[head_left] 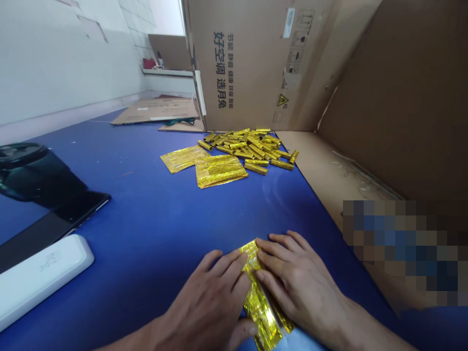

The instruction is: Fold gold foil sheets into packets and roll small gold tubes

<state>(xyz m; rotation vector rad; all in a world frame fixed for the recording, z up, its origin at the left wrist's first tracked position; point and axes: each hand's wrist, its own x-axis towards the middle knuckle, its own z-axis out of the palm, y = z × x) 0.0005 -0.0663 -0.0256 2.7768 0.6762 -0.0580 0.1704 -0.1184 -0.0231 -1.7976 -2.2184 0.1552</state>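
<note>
Both my hands rest on a gold foil sheet (260, 304) lying on the blue table (153, 219) close to me. My left hand (214, 297) lies on the sheet's left side, fingers stretched forward, thumb at the sheet's near edge. My right hand (292, 278) presses flat on its right side with the fingers pointing left over the foil. Further away lie two stacks of flat gold sheets (219, 169) and a pile of several rolled gold foil pieces (252, 146).
A large cardboard box (256, 58) stands behind the pile, with cardboard panels (402, 97) along the right. A dark tablet (54, 222), a black object (32, 170) and a white flat case (40, 273) lie at the left. Flat cardboard (157, 109) lies far back.
</note>
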